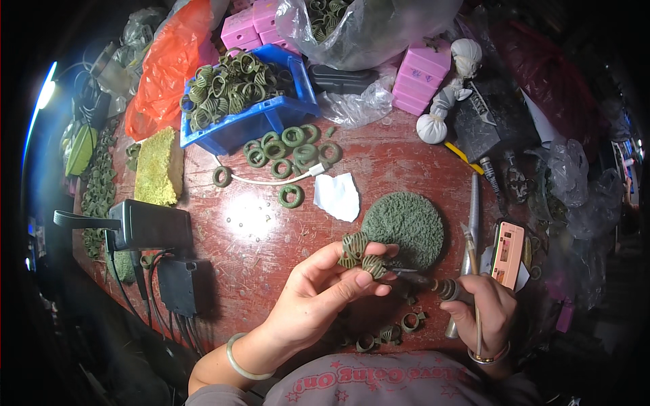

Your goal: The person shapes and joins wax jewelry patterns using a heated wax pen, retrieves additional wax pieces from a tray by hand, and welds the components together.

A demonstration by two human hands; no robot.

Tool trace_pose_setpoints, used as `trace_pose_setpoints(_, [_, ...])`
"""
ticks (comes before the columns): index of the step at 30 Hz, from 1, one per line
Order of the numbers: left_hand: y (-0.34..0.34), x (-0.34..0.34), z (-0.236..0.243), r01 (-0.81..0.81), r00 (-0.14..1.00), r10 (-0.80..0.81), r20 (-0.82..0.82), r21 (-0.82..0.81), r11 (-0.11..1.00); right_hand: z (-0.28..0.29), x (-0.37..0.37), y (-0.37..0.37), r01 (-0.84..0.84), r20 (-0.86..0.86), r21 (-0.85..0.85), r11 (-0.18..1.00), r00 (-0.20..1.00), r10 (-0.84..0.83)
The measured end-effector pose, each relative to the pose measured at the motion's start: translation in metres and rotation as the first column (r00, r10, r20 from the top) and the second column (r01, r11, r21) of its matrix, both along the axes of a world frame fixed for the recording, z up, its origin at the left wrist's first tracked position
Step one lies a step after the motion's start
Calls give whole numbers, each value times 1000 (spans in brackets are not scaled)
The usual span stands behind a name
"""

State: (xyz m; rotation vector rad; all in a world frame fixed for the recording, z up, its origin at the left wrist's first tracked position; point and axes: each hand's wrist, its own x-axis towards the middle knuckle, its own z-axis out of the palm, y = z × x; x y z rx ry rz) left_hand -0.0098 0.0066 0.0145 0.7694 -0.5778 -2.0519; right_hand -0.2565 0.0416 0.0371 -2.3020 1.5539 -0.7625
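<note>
My left hand [308,287] is raised over the table. Its thumb and fingertips pinch a small cluster of green ribbed rings [355,245]. From the right, a handled tool with a dark ridged grip [449,290] and a slim metal tip points at the rings; whether the tip touches them I cannot tell. My right hand [485,312] is closed round this tool. A thin stick-like tool [473,254] also passes through its fingers. Just beyond both hands lies a round, rough green pad [404,229]. Below them, a few more green rings [410,321] lie near the table's front edge.
A blue bin [233,128] heaped with ribbed rings stands at the back. Plain green rings [293,137], a white cable [271,183] and torn paper [337,197] lie before it. Black boxes [156,223] sit left; a tapered metal rod [474,203] and phone [508,254] lie right.
</note>
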Motion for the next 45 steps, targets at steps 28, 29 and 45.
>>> trace_pose_setpoints(28, [0,1,0,6,1000,-6,-22,-1,1000,-6,3,-6,303,-152,45,952,944,-293])
trace_pose_setpoints(29, [0,1,-1,6,1000,-6,-21,-1,1000,-6,2,-7,289,-156,33,957,947,-281])
trace_pose_setpoints(45, [2,2,-2,-14,1000,14,3,9,1000,2,-1,-2,35,64,11,999,997,-35])
